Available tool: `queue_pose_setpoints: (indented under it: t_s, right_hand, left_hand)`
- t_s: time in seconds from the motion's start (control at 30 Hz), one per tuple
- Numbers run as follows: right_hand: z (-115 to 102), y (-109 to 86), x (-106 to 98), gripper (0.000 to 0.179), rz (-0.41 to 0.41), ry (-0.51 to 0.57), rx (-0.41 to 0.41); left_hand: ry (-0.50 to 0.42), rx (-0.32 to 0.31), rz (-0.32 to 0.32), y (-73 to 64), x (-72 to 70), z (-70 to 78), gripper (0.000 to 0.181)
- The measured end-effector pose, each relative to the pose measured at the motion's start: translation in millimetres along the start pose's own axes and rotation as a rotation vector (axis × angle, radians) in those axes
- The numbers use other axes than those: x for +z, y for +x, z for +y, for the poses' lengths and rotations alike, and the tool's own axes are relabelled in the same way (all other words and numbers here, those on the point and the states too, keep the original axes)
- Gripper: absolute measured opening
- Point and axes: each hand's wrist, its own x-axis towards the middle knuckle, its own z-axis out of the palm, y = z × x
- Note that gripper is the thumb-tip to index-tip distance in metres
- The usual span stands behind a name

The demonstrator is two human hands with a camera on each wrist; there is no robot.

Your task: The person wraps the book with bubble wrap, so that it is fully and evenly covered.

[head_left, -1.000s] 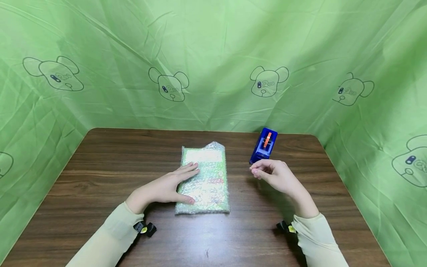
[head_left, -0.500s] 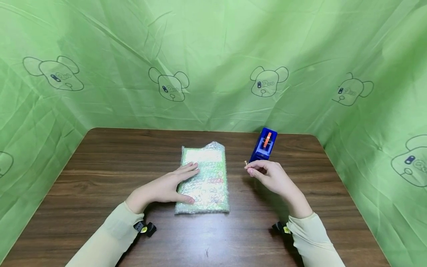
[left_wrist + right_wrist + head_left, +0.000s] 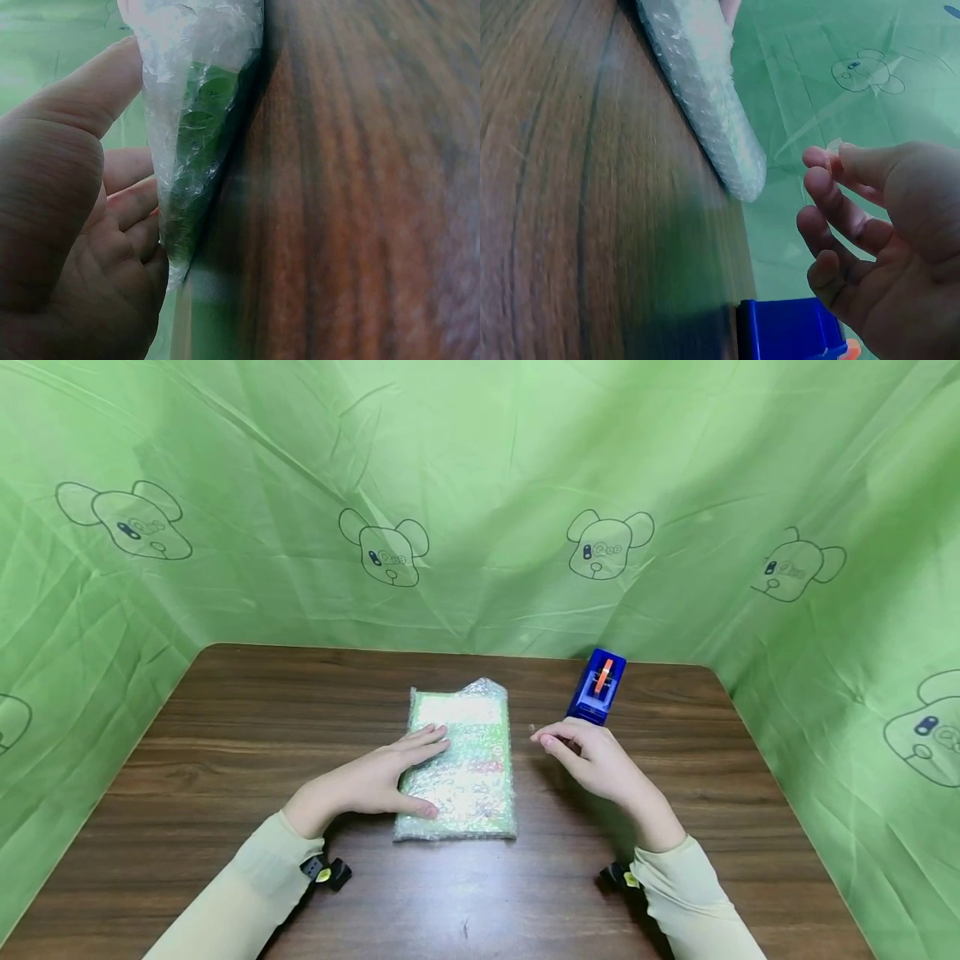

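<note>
A flat green item in bubble wrap [image 3: 472,777] lies on the table in the middle of the head view. My left hand [image 3: 367,783] rests on its left side with fingers and thumb spread. To the right of the package, my right hand [image 3: 600,764] is raised above the table. Its thumb and index finger pinch a small piece of clear tape [image 3: 835,145], most of which the fingertips hide. Just beyond that hand stands a blue tape dispenser [image 3: 588,700] with an orange roll core [image 3: 603,677].
The brown wooden table [image 3: 247,718] ends at a green curtain [image 3: 487,602] printed with bear heads, which runs behind it and along both sides. Dark camera pieces are strapped at each wrist, over pale sleeves [image 3: 255,885].
My right hand has moved left, away from the tape dispenser and closer to the package, still pinching the tape. The left hand and the package have stayed in place.
</note>
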Motion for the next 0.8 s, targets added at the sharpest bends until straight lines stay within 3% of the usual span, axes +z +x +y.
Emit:
queue_pose_setpoints:
  t_s: [0.27, 0.6, 0.8]
  right_hand:
    - [-3.4, 12.7, 10.9, 0.015, 0.023, -0.056, -0.06]
    - [-20.0, 40.4, 22.9, 0.016, -0.085, -0.132, -0.169]
    - [-27.5, 54.8, 27.5, 0.018, -0.195, -0.147, -0.239]
  left_hand:
    - [0.001, -0.009, 0.001, 0.3, 0.5, -0.9, 0.106]
    - [-0.012, -0.008, 0.001, 0.6, 0.8, -1.7, 0.106]
    - [-0.019, -0.01, 0.002, 1.3, 1.4, -2.6, 0.105]
